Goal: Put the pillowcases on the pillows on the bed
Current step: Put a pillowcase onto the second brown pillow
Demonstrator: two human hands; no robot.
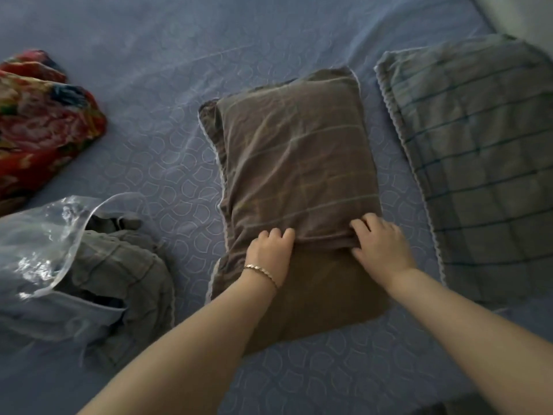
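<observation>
Both hands are curled onto the open hem of the pillowcase [299, 151] mid-frame, left hand [270, 247] and right hand [378, 241] each bunching fabric. The bare end of the pillow [323, 295] sticks out bottom centre on the bed [179, 55]. Imo pull both sides down evenly, then work the corners in (else it twists).

Count: 2 pillows, the second pillow [478, 163] at right looks cased. 1 plastic bag [39, 244] lower left w/ grey cloth [125, 274], no. of pieces can't tell. 1 red floral cloth [42, 124] upper left.
</observation>
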